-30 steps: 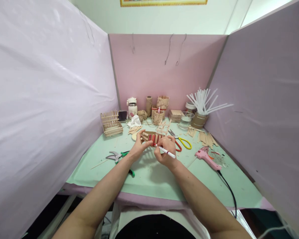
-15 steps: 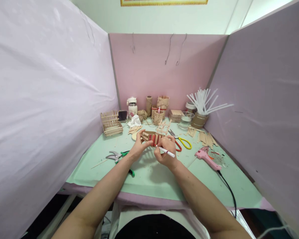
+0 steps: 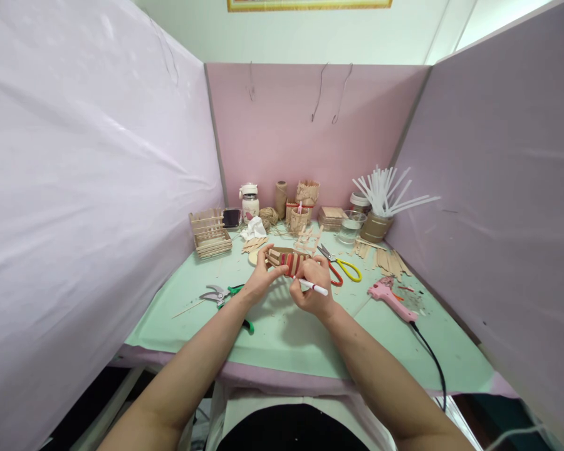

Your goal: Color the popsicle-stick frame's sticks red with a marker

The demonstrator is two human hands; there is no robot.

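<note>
My left hand (image 3: 264, 275) grips the left end of a small craft piece built of wooden sticks (image 3: 289, 261), thumb along its near side. Several of its slats are coloured red, others are bare wood. In my right hand (image 3: 314, 285) is a white marker pen (image 3: 316, 287), pinched like a pencil, its back end toward me. The pen's tip lies by the lower edge of the craft piece, and I cannot tell whether it touches. My right fingers hide the piece's right end.
Green-handled pruning shears (image 3: 220, 294) lie left, scissors (image 3: 341, 266) just beyond my right hand. A pink glue gun (image 3: 392, 300) with a black cord rests at right. Behind stand a stick basket (image 3: 211, 241), a water cup (image 3: 350, 228) and a pot of glue sticks (image 3: 378, 225).
The marker pen has shifted very slightly left and up with my right hand. My left hand and the craft piece stay in place.
</note>
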